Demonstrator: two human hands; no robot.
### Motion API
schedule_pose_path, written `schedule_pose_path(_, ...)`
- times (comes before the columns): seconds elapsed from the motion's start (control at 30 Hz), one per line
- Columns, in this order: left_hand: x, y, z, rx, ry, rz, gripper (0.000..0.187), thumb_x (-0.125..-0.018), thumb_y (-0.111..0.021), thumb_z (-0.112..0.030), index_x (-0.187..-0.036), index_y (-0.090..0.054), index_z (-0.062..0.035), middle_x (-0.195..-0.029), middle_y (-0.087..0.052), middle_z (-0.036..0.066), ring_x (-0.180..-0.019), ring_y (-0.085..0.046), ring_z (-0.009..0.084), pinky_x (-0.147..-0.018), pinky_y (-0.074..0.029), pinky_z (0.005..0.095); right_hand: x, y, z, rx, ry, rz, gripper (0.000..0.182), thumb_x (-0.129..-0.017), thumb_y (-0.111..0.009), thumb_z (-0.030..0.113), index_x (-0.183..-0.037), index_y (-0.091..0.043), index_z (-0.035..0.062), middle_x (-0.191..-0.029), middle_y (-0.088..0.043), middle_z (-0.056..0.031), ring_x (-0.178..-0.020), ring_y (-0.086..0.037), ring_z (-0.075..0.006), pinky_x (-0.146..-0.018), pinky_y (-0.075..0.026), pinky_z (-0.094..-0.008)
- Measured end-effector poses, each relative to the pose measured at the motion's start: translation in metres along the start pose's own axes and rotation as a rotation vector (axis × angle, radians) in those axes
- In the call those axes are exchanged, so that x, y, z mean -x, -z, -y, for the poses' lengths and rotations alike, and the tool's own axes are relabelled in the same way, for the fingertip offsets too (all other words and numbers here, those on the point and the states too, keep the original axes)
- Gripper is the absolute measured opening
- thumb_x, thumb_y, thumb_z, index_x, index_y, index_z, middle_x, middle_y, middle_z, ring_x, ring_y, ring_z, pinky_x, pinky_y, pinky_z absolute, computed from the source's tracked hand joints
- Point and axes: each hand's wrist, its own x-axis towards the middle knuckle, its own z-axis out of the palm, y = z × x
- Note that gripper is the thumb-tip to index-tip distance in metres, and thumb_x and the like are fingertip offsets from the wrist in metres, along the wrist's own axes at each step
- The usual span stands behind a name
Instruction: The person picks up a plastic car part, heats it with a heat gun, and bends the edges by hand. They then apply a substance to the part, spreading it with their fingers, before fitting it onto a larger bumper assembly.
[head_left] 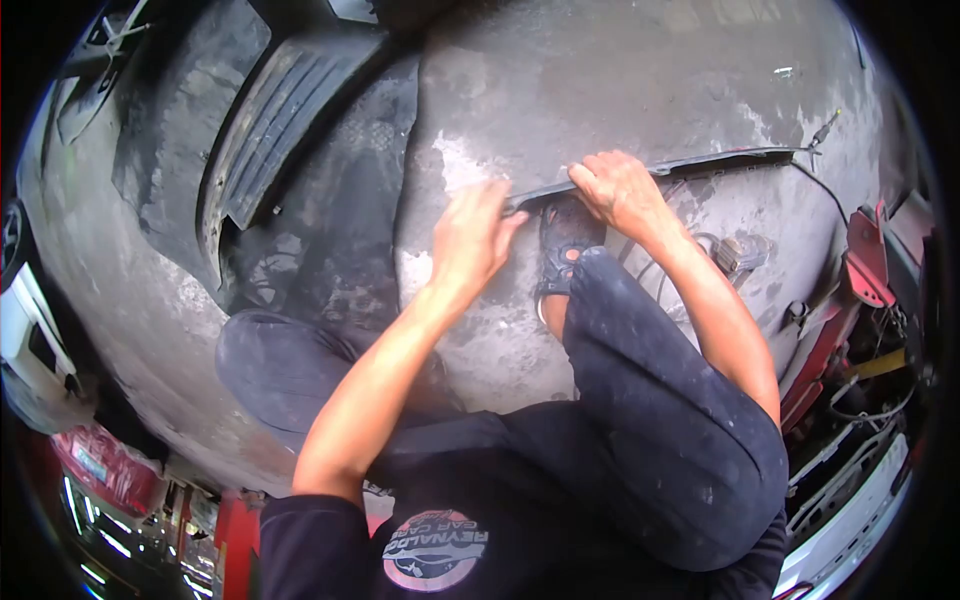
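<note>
A long, thin dark strip (715, 161) stretches across the floor in front of me, slightly curved, its far end off to the right. My right hand (622, 195) is closed round the strip left of its middle, fingers curled over the top edge. At the strip's left end, my left hand (470, 235) pinches it between thumb and fingers; those fingers are slightly blurred. My sandalled foot (570, 245) stands just below the strip, between the hands. A thin tool-like piece (825, 130) lies by the strip's right end.
A ribbed dark plastic panel (290, 120) rests on a dark sheet (350, 225) at left. A greyish block (743, 254) and a cable (825, 190) lie right of my foot. Red metal equipment (868, 260) stands at right, a red wrapped bundle (110, 470) at lower left.
</note>
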Motion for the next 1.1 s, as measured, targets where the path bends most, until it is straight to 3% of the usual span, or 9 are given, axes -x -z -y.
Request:
schedule_pose_path(0.07,0.024,0.011,-0.010,0.171,0.220,-0.172,0.024,-0.098,-0.073,-0.018,-0.113,-0.068,-0.0006,-0.099,-0.071,0.016,-0.091,-0.070,0.0310,-0.076,-0.057,0.0402,0.005,0.004,0.005,0.000,-0.001,0.011,0.014,-0.085,-0.070,0.008,-0.097,-0.064,0.0047,-0.085,-0.067,-0.0116,-0.088,-0.070,-0.0339,-0.085,-0.056,-0.0487)
schedule_pose_path(0.1,0.030,0.023,-0.024,0.596,0.847,-0.037,0.030,-0.104,-0.070,-0.027,-0.115,-0.067,0.0014,-0.111,-0.071,0.019,-0.091,-0.071,0.0264,-0.080,-0.057,0.0384,0.007,0.009,0.004,-0.001,-0.025,-0.038,0.019,-0.085,-0.070,0.006,-0.104,-0.066,0.0040,-0.089,-0.067,-0.0121,-0.093,-0.069,-0.0334,-0.094,-0.054,-0.0500)
schedule_pose_path(0.2,0.018,0.018,-0.005,1.134,1.106,0.154,0.043,-0.107,-0.067,-0.036,-0.118,-0.063,0.0051,-0.119,-0.069,0.024,-0.096,-0.073,0.0254,-0.086,-0.059,0.0393,0.015,0.014,0.004,-0.036,-0.060,-0.061,0.030,-0.086,-0.068,0.003,-0.116,-0.069,0.0029,-0.097,-0.068,-0.0131,-0.101,-0.069,-0.0328,-0.107,-0.050,-0.0533)
schedule_pose_path(0.27,0.001,0.011,-0.015,1.585,1.270,0.088,0.048,-0.106,-0.069,-0.033,-0.125,-0.055,0.0076,-0.128,-0.064,0.034,-0.116,-0.070,0.0401,-0.099,-0.059,0.0490,0.020,0.010,0.008,-0.076,-0.071,-0.031,0.035,-0.086,-0.068,0.000,-0.121,-0.069,0.0024,-0.101,-0.069,-0.0135,-0.104,-0.069,-0.0327,-0.111,-0.048,-0.0554)
schedule_pose_path(0.7,0.010,-0.013,-0.026,1.647,1.239,-0.019,0.052,-0.109,-0.062,-0.028,-0.133,-0.047,0.0156,-0.128,-0.064,0.035,-0.113,-0.072,0.0411,-0.098,-0.061,0.0501,0.027,0.011,0.019,-0.078,-0.105,-0.073,0.047,-0.078,-0.068,-0.005,-0.125,-0.065,-0.0033,-0.118,-0.069,-0.0181,-0.118,-0.067,-0.0333,-0.120,-0.042,-0.0584)
schedule_pose_path(0.77,0.002,-0.015,-0.016,1.838,1.308,0.082,0.059,-0.111,-0.057,-0.029,-0.144,-0.036,0.0145,-0.140,-0.055,0.039,-0.128,-0.062,0.0481,-0.107,-0.055,0.0548,0.027,0.012,0.019,-0.058,-0.118,-0.090,0.048,-0.078,-0.069,-0.005,-0.126,-0.064,-0.0028,-0.118,-0.069,-0.0181,-0.117,-0.067,-0.0340,-0.120,-0.042,-0.0588)
schedule_pose_path(0.87,-0.010,-0.015,-0.020,1.857,1.308,0.174,0.061,-0.111,-0.055,-0.028,-0.149,-0.030,0.0141,-0.143,-0.054,0.039,-0.132,-0.058,0.0497,-0.111,-0.052,0.0562,0.016,0.019,0.014,-0.077,-0.099,-0.087,0.035,-0.079,-0.069,-0.002,-0.114,-0.067,-0.0002,-0.106,-0.072,-0.0175,-0.104,-0.071,-0.0364,-0.105,-0.055,-0.0540)
schedule_pose_path(0.93,-0.012,-0.018,-0.017,1.867,1.296,0.174,0.060,-0.111,-0.054,-0.027,-0.148,-0.031,0.0140,-0.143,-0.053,0.039,-0.132,-0.058,0.0500,-0.112,-0.052,0.0572,-0.007,0.036,0.013,-0.039,-0.173,0.297,0.020,-0.079,-0.069,0.002,-0.098,-0.066,0.0025,-0.090,-0.072,-0.0148,-0.088,-0.073,-0.0379,-0.080,-0.061,-0.0493)
schedule_pose_path(1.1,-0.016,-0.027,-0.014,1.898,1.335,0.089,0.057,-0.111,-0.055,-0.024,-0.148,-0.032,0.0131,-0.144,-0.051,0.040,-0.132,-0.058,0.0512,-0.114,-0.050,0.0597,-0.007,0.006,0.004,0.000,-0.077,0.132,0.013,-0.077,-0.070,0.007,-0.088,-0.064,0.0059,-0.080,-0.070,-0.0118,-0.078,-0.073,-0.0349,-0.064,-0.058,-0.0463)
